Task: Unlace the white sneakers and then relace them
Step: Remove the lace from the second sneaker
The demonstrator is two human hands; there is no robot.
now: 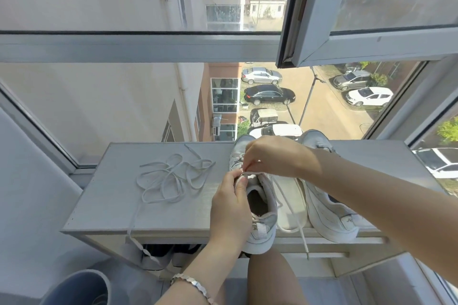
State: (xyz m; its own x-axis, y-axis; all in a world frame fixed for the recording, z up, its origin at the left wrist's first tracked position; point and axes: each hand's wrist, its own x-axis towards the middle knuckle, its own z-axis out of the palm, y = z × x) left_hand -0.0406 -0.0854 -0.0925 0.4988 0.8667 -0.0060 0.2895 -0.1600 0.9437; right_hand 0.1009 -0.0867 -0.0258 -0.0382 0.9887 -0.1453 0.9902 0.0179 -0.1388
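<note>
Head cam: loose lace (171, 178) sits heaped on the shelf (104, 208), at 9 o'clock from the sneakers (327, 208). Left hand (230, 203) and right hand (270, 156) both pinch the second lace (301, 228) at the left sneaker (262, 208) eyelets. I'd guess unlacing's half done, relacing all to go.

Upper-floor home; shoe cabinet (104, 205) beneath window (138, 47)

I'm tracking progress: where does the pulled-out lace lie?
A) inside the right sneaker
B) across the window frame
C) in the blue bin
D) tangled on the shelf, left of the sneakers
D: the loose lace lies in a tangle on the shelf, beside the left sneaker.
</note>
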